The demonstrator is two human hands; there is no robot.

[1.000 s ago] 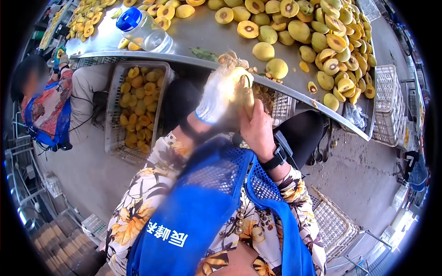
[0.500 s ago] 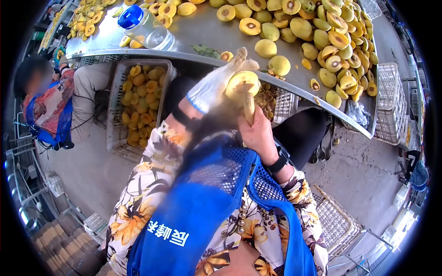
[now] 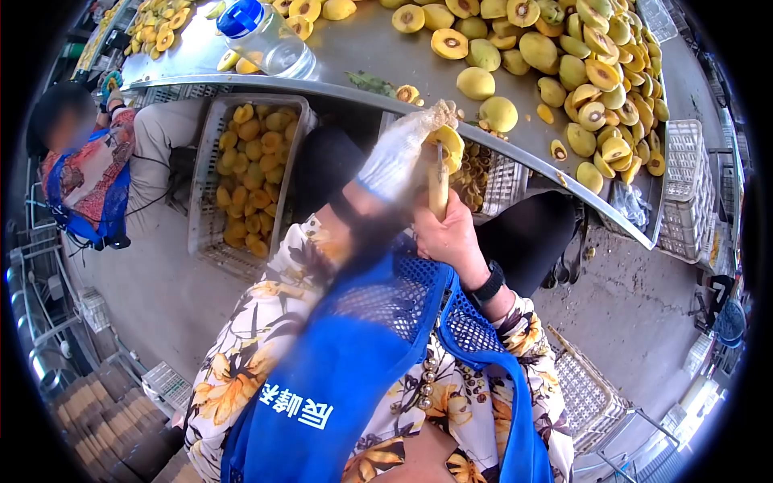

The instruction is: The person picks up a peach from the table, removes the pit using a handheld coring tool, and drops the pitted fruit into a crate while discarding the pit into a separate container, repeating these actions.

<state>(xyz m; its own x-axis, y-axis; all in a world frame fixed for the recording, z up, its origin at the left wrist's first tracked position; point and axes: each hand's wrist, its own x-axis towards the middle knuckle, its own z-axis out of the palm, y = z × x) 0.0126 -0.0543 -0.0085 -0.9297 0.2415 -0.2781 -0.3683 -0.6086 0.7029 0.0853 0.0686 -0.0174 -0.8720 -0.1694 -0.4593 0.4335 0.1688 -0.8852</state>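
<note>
My left hand (image 3: 405,149), in a white knit glove, grips a yellow peach half (image 3: 453,150) just off the table's front edge. The half is tilted, so its cut face shows only in part. Bare and wrapped round a light wooden handle, my right hand (image 3: 449,233) holds a pitting tool (image 3: 437,189) upright. The tool's narrow metal end meets the peach half; how deep it sits in the flesh is hidden. Behind the hands, peach halves with brown pits (image 3: 448,44) lie on the metal table (image 3: 354,60).
A big heap of peach halves (image 3: 600,97) covers the table's right side. A blue-lidded water bottle (image 3: 270,44) lies near a leaf (image 3: 370,83). Below stand a crate of pitted halves (image 3: 254,169) and white crates (image 3: 683,189). A co-worker (image 3: 88,169) sits at left.
The peach half has turned from facing me to a tilted, nearly edge-on position. My left hand has shifted slightly right and down around it. My right hand still holds the tool.
</note>
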